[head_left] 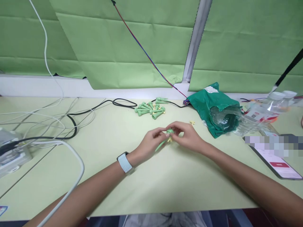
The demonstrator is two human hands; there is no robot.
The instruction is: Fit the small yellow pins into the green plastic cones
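Both hands meet over the middle of the pale table (146, 186). My left hand (152, 142) is closed on a green spike (160, 145), whose pointed end slants down to the left. My right hand (187, 136) pinches at the spike's round green head (169, 131), touching my left fingertips. A small yellow piece (169, 139) shows just below the head, between the hands; how it joins the spike is too small to tell. Behind the hands lies a pile of similar green spikes (144, 108) with small yellow bits among them. Another yellow piece (192, 122) lies beyond my right hand.
A torn green plastic bag (203, 104) lies at the back right, beside clear bottles (258, 115). A phone (279, 162) rests at the right. Black and white cables and a white power strip (14, 157) occupy the left side. Green blinds (132, 47) hang behind.
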